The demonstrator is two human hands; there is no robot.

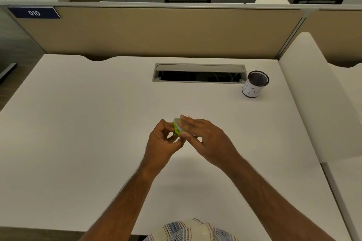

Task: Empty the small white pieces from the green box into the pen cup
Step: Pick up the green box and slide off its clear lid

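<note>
A small green box (177, 128) with a pale translucent lid is held between both hands above the middle of the white desk (98, 123). My left hand (162, 141) pinches its left edge with thumb and fingertips. My right hand (203, 135) wraps over the lid from the right, fingers laid across the top. The box's inside and the small white pieces are hidden. The pen cup (254, 84), black mesh with a white paper label, stands upright at the far right of the desk, well away from both hands.
An open grey cable tray (198, 73) is set into the desk just left of the pen cup. A beige partition (156, 31) closes the back edge. A white side divider (317, 103) runs along the right. Black chairs stand beyond the partition.
</note>
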